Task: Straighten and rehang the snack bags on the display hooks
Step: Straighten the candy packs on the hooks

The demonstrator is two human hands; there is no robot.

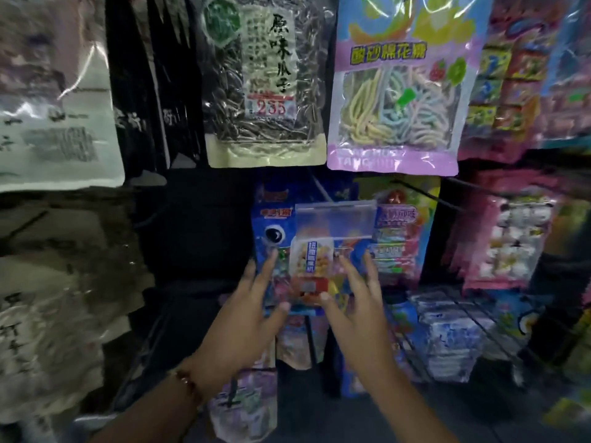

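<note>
A small clear snack bag (315,260) with a blue label strip and a red patch hangs at the centre of the rack, its plain plastic header (334,219) at the top. My left hand (246,318) is at its left edge with fingers spread, thumb tip at the bag's lower left corner. My right hand (358,302) is at the right edge, fingers straight, thumb touching the bag's lower part. Behind it hang a blue snack bag (271,231) and a pink-and-yellow bag (399,238). The hook that carries the small bag is hidden.
Above hang a sunflower-seed bag (265,81) and a purple candy-floss bag (399,91). Black bags (153,81) and pale bags (54,100) fill the left. Pink marshmallow bags (511,238) hang right. A wire shelf (473,318) holds blue-white packets (447,334). More bags hang below.
</note>
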